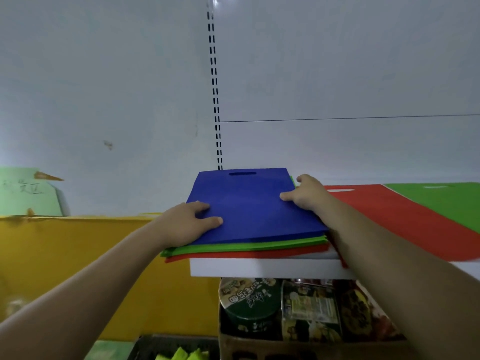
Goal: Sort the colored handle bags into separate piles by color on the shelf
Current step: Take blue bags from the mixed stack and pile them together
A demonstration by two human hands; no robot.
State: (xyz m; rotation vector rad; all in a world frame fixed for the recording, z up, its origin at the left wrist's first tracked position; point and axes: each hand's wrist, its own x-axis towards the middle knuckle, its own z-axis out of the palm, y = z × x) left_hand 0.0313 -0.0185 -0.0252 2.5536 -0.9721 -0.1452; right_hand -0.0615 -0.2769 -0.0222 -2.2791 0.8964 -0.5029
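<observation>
A blue handle bag [249, 206] lies on top of a mixed stack at the left end of the white shelf [259, 267]. Green bags [249, 244] and red bags [246, 253] show beneath it at the stack's front edge. My left hand [187, 222] holds the blue bag's left edge, thumb on top and fingers underneath. My right hand [307, 194] holds its right edge, with the thumb lying on the blue fabric. Further right on the shelf lie a red bag [405, 219] and, beyond it, a green bag [446, 201], each spread flat.
A slotted shelf upright [214, 87] runs up the white back panel. A yellow board [65, 258] stands at the left. Under the shelf a cardboard box [285, 344] holds instant noodle cups and packets. A dark crate with green items [181, 353] sits at the bottom.
</observation>
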